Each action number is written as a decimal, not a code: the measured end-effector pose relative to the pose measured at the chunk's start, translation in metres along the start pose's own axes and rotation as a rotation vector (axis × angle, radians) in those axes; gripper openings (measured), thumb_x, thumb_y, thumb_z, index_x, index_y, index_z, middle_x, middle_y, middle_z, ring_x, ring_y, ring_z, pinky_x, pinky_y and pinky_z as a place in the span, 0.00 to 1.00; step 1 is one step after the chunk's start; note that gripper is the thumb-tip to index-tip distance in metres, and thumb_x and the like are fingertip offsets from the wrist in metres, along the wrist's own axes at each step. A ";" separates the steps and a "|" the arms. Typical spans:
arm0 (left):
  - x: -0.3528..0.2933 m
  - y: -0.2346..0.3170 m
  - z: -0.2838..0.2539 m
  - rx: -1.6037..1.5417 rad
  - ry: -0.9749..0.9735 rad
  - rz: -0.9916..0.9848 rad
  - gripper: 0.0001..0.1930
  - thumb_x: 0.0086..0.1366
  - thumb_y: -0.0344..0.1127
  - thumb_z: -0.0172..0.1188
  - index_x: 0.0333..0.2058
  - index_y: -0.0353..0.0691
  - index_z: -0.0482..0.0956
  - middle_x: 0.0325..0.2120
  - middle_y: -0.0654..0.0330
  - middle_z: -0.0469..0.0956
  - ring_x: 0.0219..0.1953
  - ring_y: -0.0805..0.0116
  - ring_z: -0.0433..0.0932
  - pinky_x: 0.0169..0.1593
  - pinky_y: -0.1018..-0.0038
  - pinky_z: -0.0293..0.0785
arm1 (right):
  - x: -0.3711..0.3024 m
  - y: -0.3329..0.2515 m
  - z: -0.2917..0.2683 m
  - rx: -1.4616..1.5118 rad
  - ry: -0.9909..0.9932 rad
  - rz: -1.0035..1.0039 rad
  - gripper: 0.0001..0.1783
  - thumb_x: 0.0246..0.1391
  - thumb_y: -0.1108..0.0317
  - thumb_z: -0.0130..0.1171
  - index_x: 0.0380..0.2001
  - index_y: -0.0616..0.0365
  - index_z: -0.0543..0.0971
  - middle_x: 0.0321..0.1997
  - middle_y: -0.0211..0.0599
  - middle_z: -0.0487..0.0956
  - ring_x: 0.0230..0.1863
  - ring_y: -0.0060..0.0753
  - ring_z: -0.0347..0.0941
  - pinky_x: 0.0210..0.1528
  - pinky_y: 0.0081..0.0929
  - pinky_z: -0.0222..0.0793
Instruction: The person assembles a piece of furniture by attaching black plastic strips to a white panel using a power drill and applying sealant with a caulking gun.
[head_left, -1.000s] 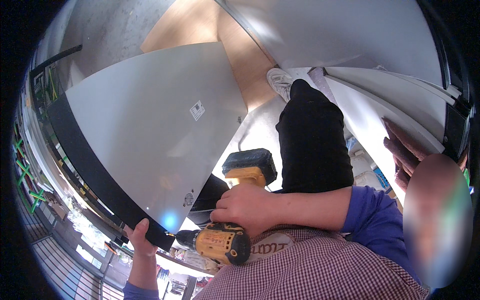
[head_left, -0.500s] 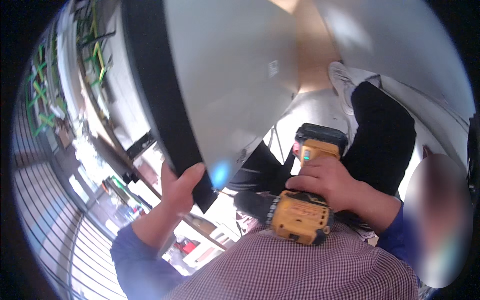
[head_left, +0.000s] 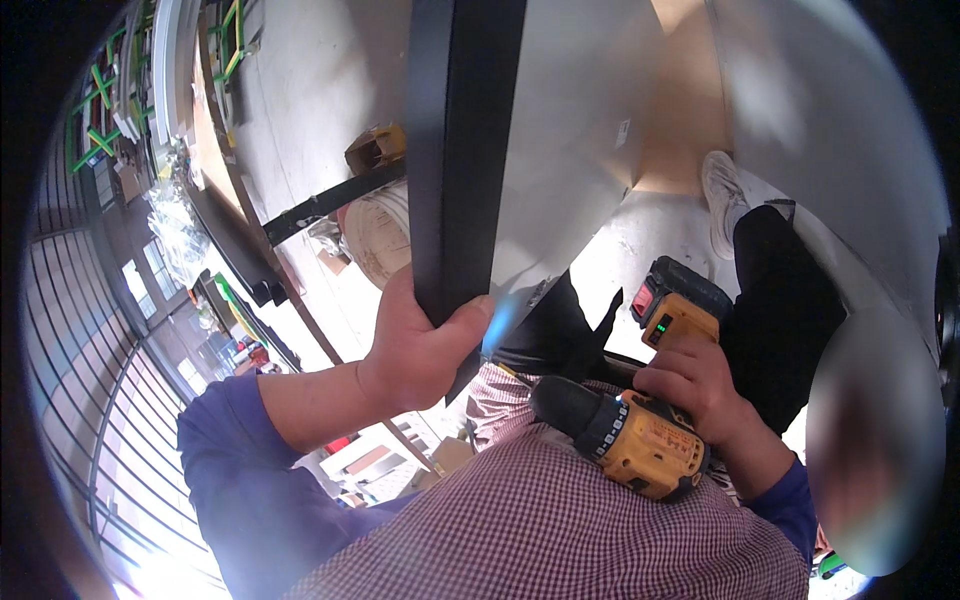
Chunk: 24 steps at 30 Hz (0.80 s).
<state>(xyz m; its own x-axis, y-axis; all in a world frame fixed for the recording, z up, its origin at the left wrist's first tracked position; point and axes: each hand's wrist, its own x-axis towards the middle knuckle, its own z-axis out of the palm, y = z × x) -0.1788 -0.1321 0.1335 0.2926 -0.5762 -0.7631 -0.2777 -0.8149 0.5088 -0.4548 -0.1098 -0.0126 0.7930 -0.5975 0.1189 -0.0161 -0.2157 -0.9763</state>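
Note:
My left hand [head_left: 420, 345] is closed round the lower end of a black edge strip [head_left: 465, 150], its thumb lying across the front. The strip borders a large, smooth grey panel [head_left: 570, 130]. In my right hand [head_left: 700, 390] is a yellow and black cordless drill [head_left: 655, 450], gripped by its handle with the battery pack [head_left: 685, 285] uppermost. The drill's chuck points left, and its thin bit [head_left: 512, 372] reaches toward the strip's lower end. Whether the bit touches it, I cannot tell. A bluish spot of light shows on the panel beside my thumb.
Behind the strip are a round white bucket [head_left: 378, 235] and a small cardboard box [head_left: 375, 148]. Racks with green frames [head_left: 100, 110] stand far left. A black-trousered leg [head_left: 775, 300] and white shoe [head_left: 722, 200] are at right. Checked cloth [head_left: 500, 520] covers my front.
The black strip now stands more upright in view and farther right, with my left hand still on it. The drill and my right hand also appear farther right. Both grips look unchanged.

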 end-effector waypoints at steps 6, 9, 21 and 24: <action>0.001 0.002 -0.005 0.041 -0.052 -0.061 0.11 0.59 0.33 0.60 0.36 0.30 0.74 0.26 0.57 0.76 0.28 0.70 0.74 0.32 0.73 0.70 | 0.003 0.004 0.002 0.037 -0.017 0.006 0.16 0.37 0.62 0.65 0.34 0.52 0.79 0.28 0.32 0.78 0.31 0.37 0.77 0.31 0.34 0.72; 0.002 0.003 -0.006 0.010 -0.073 -0.094 0.10 0.59 0.31 0.60 0.36 0.30 0.74 0.26 0.58 0.76 0.28 0.70 0.74 0.32 0.73 0.70 | 0.004 0.005 0.003 0.046 -0.021 -0.008 0.16 0.37 0.62 0.65 0.34 0.52 0.79 0.28 0.32 0.78 0.30 0.37 0.76 0.30 0.34 0.72; 0.003 0.003 -0.007 -0.039 -0.084 -0.026 0.12 0.58 0.29 0.58 0.41 0.31 0.73 0.29 0.58 0.76 0.31 0.71 0.73 0.35 0.73 0.70 | 0.008 0.006 0.004 0.055 -0.016 -0.026 0.16 0.40 0.63 0.65 0.34 0.54 0.78 0.28 0.34 0.77 0.30 0.37 0.77 0.29 0.33 0.72; 0.003 0.003 -0.005 -0.038 -0.074 -0.003 0.12 0.58 0.29 0.58 0.41 0.31 0.73 0.29 0.58 0.76 0.31 0.71 0.73 0.36 0.72 0.70 | 0.008 0.007 0.005 0.069 -0.027 -0.016 0.16 0.40 0.62 0.66 0.34 0.54 0.78 0.28 0.34 0.78 0.30 0.37 0.77 0.29 0.33 0.72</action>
<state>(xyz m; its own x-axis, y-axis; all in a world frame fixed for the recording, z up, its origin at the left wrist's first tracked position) -0.1736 -0.1367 0.1346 0.2243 -0.5687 -0.7914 -0.2414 -0.8192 0.5203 -0.4458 -0.1120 -0.0190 0.8090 -0.5730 0.1309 0.0383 -0.1709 -0.9845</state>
